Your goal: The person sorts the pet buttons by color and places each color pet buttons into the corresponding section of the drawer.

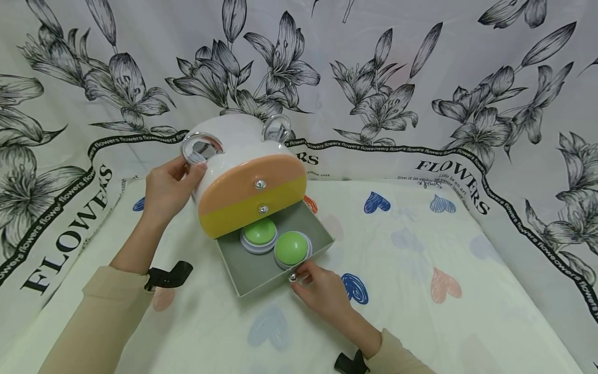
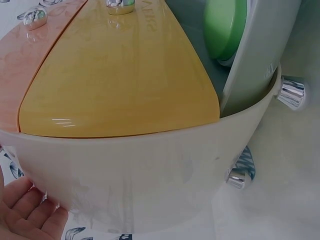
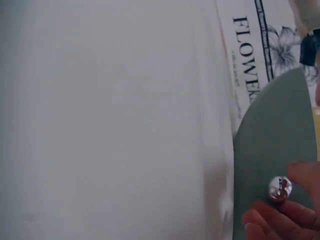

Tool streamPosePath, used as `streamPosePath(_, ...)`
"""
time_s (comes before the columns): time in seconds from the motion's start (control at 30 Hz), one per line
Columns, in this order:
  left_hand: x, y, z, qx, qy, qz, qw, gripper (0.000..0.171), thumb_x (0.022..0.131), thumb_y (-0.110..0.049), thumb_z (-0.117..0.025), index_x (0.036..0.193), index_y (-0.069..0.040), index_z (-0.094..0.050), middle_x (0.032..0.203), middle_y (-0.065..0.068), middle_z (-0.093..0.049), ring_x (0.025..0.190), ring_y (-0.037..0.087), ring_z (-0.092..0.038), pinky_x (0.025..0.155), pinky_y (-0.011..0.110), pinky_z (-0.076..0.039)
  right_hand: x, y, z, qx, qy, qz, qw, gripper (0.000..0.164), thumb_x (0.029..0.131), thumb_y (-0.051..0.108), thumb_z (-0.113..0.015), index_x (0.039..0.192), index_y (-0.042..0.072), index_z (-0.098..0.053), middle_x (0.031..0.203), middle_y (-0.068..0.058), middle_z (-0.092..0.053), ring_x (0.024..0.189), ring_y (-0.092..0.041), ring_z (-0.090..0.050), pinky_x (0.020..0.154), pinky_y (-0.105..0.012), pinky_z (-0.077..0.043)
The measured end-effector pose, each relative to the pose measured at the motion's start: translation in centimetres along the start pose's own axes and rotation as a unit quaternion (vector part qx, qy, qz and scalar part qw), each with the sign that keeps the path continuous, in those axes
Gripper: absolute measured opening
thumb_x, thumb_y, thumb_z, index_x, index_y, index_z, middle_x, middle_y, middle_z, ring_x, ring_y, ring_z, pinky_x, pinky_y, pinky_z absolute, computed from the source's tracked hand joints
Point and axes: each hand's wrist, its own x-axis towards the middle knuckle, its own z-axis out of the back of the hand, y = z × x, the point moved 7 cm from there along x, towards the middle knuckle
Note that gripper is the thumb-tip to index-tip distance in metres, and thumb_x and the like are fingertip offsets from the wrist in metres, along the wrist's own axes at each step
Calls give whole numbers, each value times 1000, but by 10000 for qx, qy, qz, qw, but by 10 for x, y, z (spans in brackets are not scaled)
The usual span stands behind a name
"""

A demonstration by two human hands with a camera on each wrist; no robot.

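Note:
A white rounded small drawer cabinet (image 1: 235,132) has an orange drawer front (image 1: 285,169), a yellow drawer front (image 1: 229,218) and two silver ear-like round parts. Its lowest drawer, grey-green (image 1: 249,283), is pulled out. Inside sit two domed green push-button-like discs, a left disc (image 1: 259,231) and a right disc (image 1: 291,248), on pale bases. My left hand (image 1: 167,187) holds the cabinet's left side by the silver ear (image 1: 201,148), thumb in front. Thumb and fingers of my right hand (image 1: 324,291) pinch the silver drawer knob (image 3: 279,189).
A white cloth with coloured hearts (image 1: 446,285) covers the table. Behind it hangs a flower-printed curtain (image 1: 374,104). Short silver feet (image 2: 292,93) stick out beneath the cabinet. Each wrist wears a black strap mount (image 1: 170,275).

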Motion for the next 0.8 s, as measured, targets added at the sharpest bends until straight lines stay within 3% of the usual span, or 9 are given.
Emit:
streamPosePath(0.53, 0, 1, 0, -33, 28, 34, 10000, 66, 85, -55, -53, 138, -17, -44, 139, 7, -46, 130, 25, -40, 99, 42, -41, 2, 6, -3, -240, -185, -355, 9989, 27, 72, 18, -76, 88, 13, -55, 74, 4, -68, 61, -4, -64, 51, -12, -46)
streamPosePath(0.8, 0, 1, 0, -31, 41, 58, 10000, 66, 85, -55, -52, 138, -16, -44, 139, 7, -45, 130, 26, -39, 99, 43, -40, 8, 10, 0, -106, -200, -370, 9991, 24, 73, 17, -76, 86, 13, -56, 74, 3, -67, 62, -5, -62, 53, -11, -46)
